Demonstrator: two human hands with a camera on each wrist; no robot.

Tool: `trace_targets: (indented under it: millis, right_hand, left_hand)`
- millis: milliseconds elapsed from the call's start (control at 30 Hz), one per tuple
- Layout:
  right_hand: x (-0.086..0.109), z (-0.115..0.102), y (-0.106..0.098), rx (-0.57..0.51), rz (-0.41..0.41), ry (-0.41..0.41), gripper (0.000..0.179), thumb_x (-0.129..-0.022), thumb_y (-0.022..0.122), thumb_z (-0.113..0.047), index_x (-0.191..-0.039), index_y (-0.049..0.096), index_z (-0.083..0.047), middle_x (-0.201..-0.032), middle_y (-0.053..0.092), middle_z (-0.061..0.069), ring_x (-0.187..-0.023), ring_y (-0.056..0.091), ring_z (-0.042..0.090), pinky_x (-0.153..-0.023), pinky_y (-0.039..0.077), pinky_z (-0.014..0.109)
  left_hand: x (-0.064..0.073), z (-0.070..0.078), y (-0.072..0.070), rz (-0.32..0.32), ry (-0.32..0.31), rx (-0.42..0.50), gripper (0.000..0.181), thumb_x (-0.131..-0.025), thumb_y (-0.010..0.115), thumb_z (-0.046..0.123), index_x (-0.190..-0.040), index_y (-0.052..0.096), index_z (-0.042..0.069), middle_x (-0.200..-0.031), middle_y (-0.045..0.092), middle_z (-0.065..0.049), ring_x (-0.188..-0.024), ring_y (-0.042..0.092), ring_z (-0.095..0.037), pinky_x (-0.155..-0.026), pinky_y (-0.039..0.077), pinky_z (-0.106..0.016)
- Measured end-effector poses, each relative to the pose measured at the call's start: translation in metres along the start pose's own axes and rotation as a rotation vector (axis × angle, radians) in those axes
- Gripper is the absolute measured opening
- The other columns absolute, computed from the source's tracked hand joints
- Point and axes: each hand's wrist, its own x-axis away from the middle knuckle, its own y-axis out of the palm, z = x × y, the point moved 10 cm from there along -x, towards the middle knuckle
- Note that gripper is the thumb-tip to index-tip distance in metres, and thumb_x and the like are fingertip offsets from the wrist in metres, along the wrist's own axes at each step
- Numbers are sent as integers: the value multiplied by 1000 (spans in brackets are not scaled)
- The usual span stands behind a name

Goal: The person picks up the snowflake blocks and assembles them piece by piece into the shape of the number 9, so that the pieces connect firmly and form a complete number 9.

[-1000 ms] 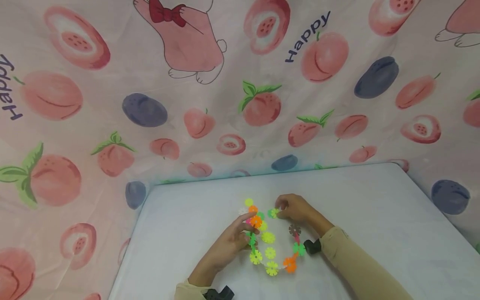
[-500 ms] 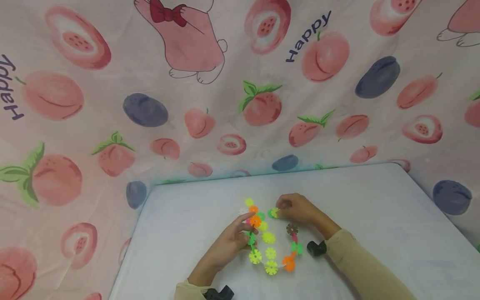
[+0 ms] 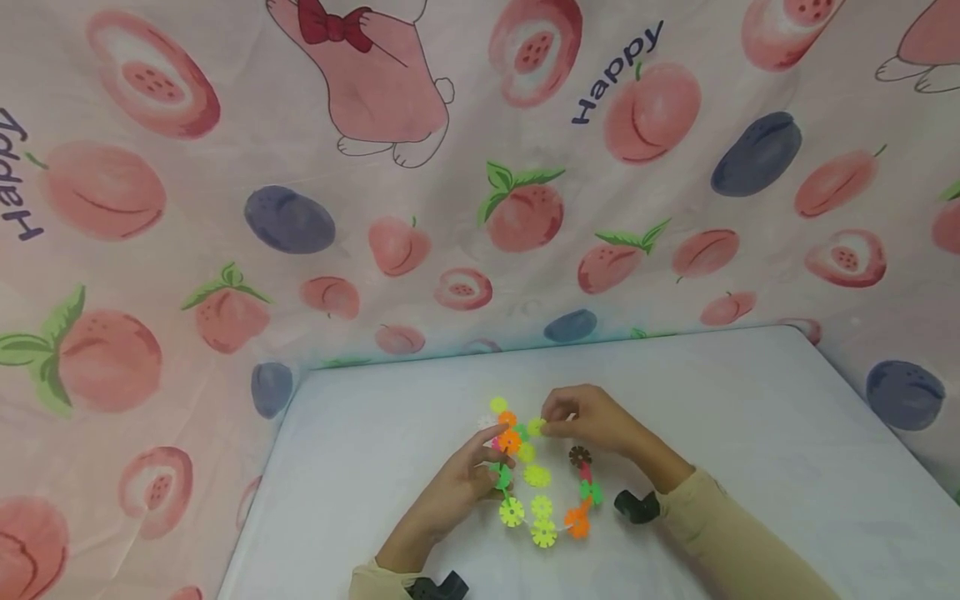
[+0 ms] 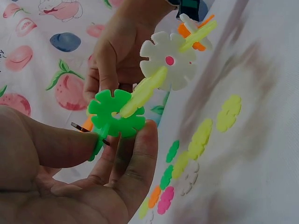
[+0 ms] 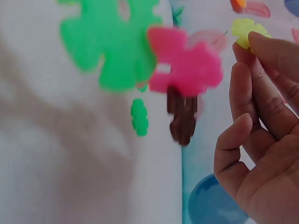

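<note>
My left hand (image 3: pixel 468 475) holds a chain of slotted, flower-shaped plastic discs, its thumb and fingers pinching beside a green disc (image 4: pixel 114 112). From there the chain curves toward me and round to the right through yellow, white and orange discs (image 3: pixel 577 523), ending in a pink disc (image 5: pixel 191 63) and a brown disc (image 5: pixel 183 119). An orange disc (image 3: pixel 509 441) shows at the left fingertips. My right hand (image 3: pixel 596 421) pinches a single yellow disc (image 5: pixel 247 31) between thumb and index finger, just right of the left fingertips.
Several loose discs lie on the white table (image 3: pixel 405 417) under and beyond the chain, among them yellow discs (image 4: pixel 229 113), a pink disc (image 4: pixel 166 199) and a green disc (image 5: pixel 139 116). A fruit-printed cloth (image 3: pixel 420 192) hangs behind the table.
My right hand has moved slightly left with the yellow disc, closer to the left hand. The chain's right-hand end has swung a little left. My left hand has stayed nearly still.
</note>
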Motion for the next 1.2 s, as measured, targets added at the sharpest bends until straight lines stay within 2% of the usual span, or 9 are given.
trace_targets:
  millis: [233, 367, 567, 667, 733, 833, 900, 1033, 1200]
  right_hand:
    - [3, -13, 2, 9, 7, -28, 10, -88, 81, -24, -90, 71, -23, -86, 72, -7, -81, 64, 16, -66, 54, 31]
    - [4, -18, 2, 29, 24, -47, 10, -87, 81, -23, -88, 71, -24, -84, 72, -10, -80, 65, 13, -68, 53, 30]
    - [5, -21, 4, 66, 34, -73, 10, -88, 81, -23, -86, 72, -26, -86, 73, -13, -80, 65, 9, -68, 53, 28]
    - [5, -25, 4, 75, 49, -89, 11, -88, 81, -22, -85, 72, -27, -87, 73, -14, -80, 65, 7, -69, 53, 28]
    - [6, -28, 4, 74, 63, -105, 12, -87, 81, -21, -84, 72, -28, -86, 74, -15, -80, 65, 7, -70, 53, 28]
    - [8, -34, 5, 71, 78, -136, 13, -87, 81, -20, -83, 72, -28, -86, 74, -15, -79, 64, 6, -70, 52, 28]
    - [9, -38, 6, 66, 81, -158, 14, -87, 81, -19, -83, 72, -28, -86, 74, -15, -77, 64, 6, -69, 52, 27]
    - [12, -44, 9, 77, 86, -190, 15, -88, 81, -18, -82, 71, -29, -84, 74, -17, -78, 64, 3, -74, 53, 29]
    - [16, -49, 10, 91, 92, -233, 16, -88, 80, -17, -82, 71, -28, -83, 73, -18, -78, 65, 2, -80, 56, 32]
  left_hand:
    - [-1, 1, 0, -4, 4, 20, 66, -99, 46, -4, -156, 37, 26, -130, 56, -24, -97, 63, -20, -93, 57, -44]
    - [-1, 2, 0, -1, 6, 12, 65, -99, 47, -3, -156, 38, 27, -130, 56, -22, -98, 64, -20, -92, 58, -41]
    - [-1, 2, 0, 2, 0, -5, 66, -99, 47, -2, -156, 39, 30, -132, 57, -22, -99, 63, -20, -93, 58, -44]
    - [-2, 3, -1, 13, 17, -7, 56, -105, 49, 7, -155, 40, 32, -132, 56, -24, -103, 61, -20, -93, 57, -45]
    - [-3, 4, -4, 50, 41, -31, 49, -108, 50, 17, -154, 43, 31, -129, 60, -24, -107, 62, -24, -91, 57, -39]
    - [-5, 5, -11, 132, 72, -88, 45, -106, 53, 32, -151, 49, 27, -120, 68, -19, -108, 64, -27, -85, 55, -28]
    - [-4, 6, -15, 195, 74, -129, 42, -106, 55, 34, -147, 53, 24, -115, 72, -16, -106, 66, -31, -83, 52, -25]
    - [-3, 6, -19, 263, 40, -153, 33, -105, 57, 32, -135, 62, 17, -109, 76, -8, -106, 67, -30, -85, 52, -26]
    - [-3, 2, -22, 299, -20, -118, 22, -105, 57, 26, -113, 66, 8, -104, 77, -4, -103, 67, -27, -84, 51, -25]
